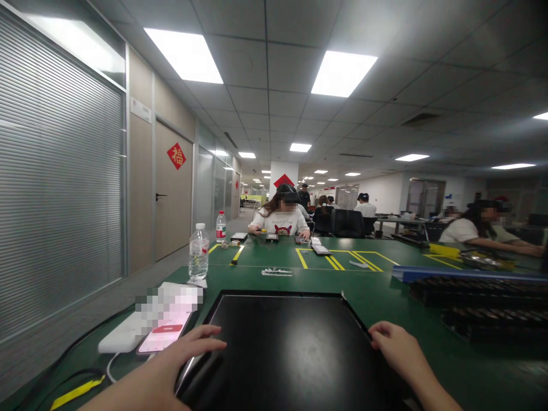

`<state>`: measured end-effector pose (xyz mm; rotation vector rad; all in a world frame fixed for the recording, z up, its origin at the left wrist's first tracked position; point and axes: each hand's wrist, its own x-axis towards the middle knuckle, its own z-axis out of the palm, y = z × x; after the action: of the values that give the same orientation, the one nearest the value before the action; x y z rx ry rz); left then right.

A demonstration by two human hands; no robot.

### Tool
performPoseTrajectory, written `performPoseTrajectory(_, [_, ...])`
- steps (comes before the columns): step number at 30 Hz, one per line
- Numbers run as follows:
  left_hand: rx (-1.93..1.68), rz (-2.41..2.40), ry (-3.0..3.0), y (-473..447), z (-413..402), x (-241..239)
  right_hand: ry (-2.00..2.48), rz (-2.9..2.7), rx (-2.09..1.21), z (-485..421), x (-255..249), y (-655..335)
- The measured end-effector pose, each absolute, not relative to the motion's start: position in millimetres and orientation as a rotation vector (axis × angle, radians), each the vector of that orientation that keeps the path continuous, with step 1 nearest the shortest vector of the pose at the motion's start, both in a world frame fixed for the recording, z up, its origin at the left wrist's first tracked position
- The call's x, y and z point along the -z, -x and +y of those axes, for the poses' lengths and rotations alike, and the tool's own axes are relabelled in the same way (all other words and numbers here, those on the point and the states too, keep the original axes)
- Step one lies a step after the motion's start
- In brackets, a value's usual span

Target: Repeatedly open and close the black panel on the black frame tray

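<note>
A wide black screen panel (282, 348) lies face up on the green table, light glaring off its glossy surface. My left hand (184, 359) is at the panel's left edge, its fingers stretched out over the border and the thumb apart, lower down. On the opposite side, my right hand (396, 342) has its fingers curled together against the right edge. The undersides of both hands and the panel's near edge are out of sight.
Left of the panel are a lit phone (165, 331), a white box-like object (124, 331), cables and a water bottle (199, 254). Black ridged strips (483, 317) lie at right. A person in a headset (280, 220) sits opposite; another person (475, 225) works at right.
</note>
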<state>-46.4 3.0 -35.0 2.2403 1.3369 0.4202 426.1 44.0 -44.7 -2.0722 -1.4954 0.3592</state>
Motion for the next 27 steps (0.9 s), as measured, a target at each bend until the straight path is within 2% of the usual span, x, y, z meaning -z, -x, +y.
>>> performPoseTrajectory(23, [-0.416,1.349,-2.255,42.3,-1.1,31.2,2.058,-1.475,-0.389,44.7,46.8,-427.7])
performPoseTrajectory(27, [-0.528,1.445,-2.213,42.8,3.7,36.3,2.062,-1.432,-0.449,44.6,45.9,-426.9])
